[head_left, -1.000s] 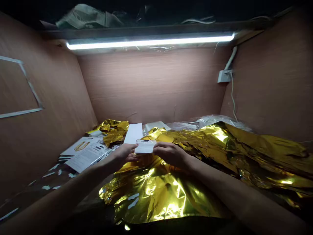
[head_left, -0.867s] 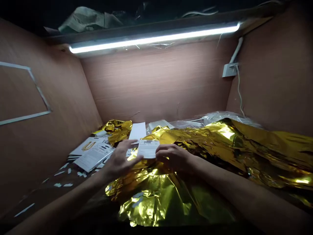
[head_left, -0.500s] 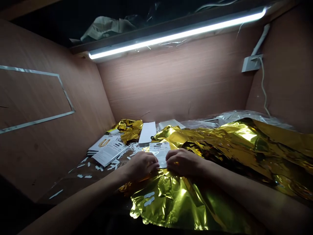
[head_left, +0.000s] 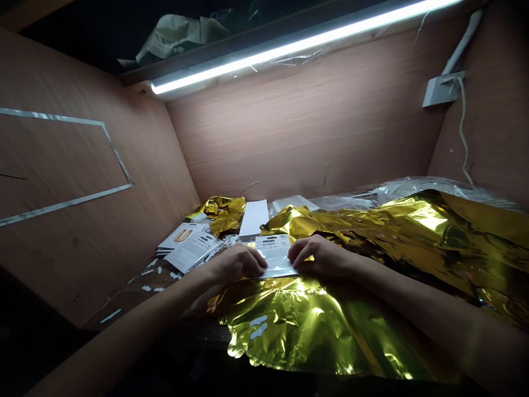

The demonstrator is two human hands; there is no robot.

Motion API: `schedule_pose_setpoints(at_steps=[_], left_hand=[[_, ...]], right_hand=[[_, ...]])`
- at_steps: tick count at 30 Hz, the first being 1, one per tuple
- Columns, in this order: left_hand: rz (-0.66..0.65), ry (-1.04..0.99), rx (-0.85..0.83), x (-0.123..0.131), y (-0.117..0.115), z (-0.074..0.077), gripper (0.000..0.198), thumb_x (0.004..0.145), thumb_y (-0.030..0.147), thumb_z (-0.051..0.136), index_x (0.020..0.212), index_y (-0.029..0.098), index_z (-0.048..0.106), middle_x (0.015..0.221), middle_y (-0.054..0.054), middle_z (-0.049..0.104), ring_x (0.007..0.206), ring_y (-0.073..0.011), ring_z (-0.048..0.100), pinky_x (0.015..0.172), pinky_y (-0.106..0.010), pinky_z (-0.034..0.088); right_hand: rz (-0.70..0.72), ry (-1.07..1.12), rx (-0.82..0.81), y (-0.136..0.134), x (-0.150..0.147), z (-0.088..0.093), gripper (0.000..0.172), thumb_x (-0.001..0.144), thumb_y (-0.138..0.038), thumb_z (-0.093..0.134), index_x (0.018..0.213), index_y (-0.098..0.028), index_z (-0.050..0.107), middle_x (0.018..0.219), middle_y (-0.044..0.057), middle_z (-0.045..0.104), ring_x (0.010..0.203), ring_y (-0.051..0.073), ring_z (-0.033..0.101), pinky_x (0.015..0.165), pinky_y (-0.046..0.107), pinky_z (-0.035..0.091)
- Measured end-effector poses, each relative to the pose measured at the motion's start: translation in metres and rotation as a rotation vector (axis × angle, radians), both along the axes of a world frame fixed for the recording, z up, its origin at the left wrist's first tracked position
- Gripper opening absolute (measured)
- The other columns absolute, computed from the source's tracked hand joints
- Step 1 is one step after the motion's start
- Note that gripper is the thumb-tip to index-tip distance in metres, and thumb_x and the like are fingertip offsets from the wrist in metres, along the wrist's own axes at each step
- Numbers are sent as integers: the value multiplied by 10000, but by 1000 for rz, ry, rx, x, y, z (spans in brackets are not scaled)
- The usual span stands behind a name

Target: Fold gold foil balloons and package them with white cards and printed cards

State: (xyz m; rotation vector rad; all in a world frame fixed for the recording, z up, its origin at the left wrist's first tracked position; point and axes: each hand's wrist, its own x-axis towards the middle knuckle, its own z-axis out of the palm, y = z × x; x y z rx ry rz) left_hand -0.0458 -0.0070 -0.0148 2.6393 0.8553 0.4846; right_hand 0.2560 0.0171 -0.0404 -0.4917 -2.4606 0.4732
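Note:
A small white printed card in a clear sleeve (head_left: 274, 255) lies on a crumpled gold foil sheet (head_left: 330, 325) that covers most of the bench. My left hand (head_left: 235, 263) has its fingers curled and pinching the card's left lower edge. My right hand (head_left: 320, 258) is curled over the card's right edge, fingertips pressing it against the foil. Both hands sit close together near the middle of the view, with the card between them.
A stack of white printed cards (head_left: 188, 245) lies at the left, with a blank white card (head_left: 254, 217) and a crumpled gold foil piece (head_left: 223, 212) behind. Clear plastic bags (head_left: 413, 187) lie at the back right. Wooden walls enclose the bench; white paper scraps (head_left: 149, 273) litter the left.
The card was held up off the foil in both hands; it has come down flat onto the foil, and both hands now pinch its lower edges. The camera view shifted left and up.

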Motion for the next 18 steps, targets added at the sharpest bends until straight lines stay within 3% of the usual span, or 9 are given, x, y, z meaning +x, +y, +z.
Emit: schedule_pose_setpoints(at_steps=[3, 6, 8, 12, 15, 18], left_hand=[[-39, 44, -71, -10, 1, 5, 229, 862, 124, 653, 890, 238, 850, 1150, -58, 791, 1073, -213, 745, 922, -288, 565], [-40, 19, -37, -8, -4, 8, 154, 825, 139, 696, 848, 216, 828, 1127, -58, 795, 1047, -202, 750, 924, -285, 568], [-31, 9, 87, 2, -9, 9, 133, 798, 205, 763, 924, 194, 805, 1120, -69, 790, 995, -204, 751, 905, -296, 567], [3, 185, 387, 26, -16, 11, 373, 863, 424, 772, 1138, 175, 733, 1021, -88, 784, 938, -246, 738, 878, -368, 550], [-35, 389, 547, 37, -19, 9, 279, 969, 374, 638, 1112, 144, 704, 854, -84, 751, 815, -253, 721, 761, -370, 561], [-70, 511, 742, 40, -24, 2, 220, 1017, 211, 494, 1083, 108, 677, 839, -106, 735, 741, -244, 712, 697, -367, 576]], right_hand=[[-18, -16, -3, -2, 2, 2, 117, 835, -184, 754, 812, -257, 842, 976, 18, 772, 806, 140, 718, 759, 253, 536], [-22, -1, 11, -1, 1, 0, 120, 820, -174, 754, 826, -254, 843, 985, 17, 772, 818, 144, 717, 769, 256, 539], [-20, 24, 19, 0, 0, -4, 137, 809, -158, 747, 827, -256, 841, 990, 14, 774, 822, 144, 718, 781, 255, 545], [-44, 75, 58, 3, -2, -10, 171, 812, -143, 720, 836, -263, 840, 993, 17, 783, 825, 153, 721, 790, 262, 552], [-85, 94, 80, 4, -3, -12, 184, 816, -140, 705, 857, -260, 838, 1001, 23, 788, 836, 161, 729, 794, 270, 558], [-148, 134, 96, 4, -2, -10, 188, 812, -135, 687, 864, -243, 831, 1004, 32, 793, 843, 174, 741, 818, 291, 573]])
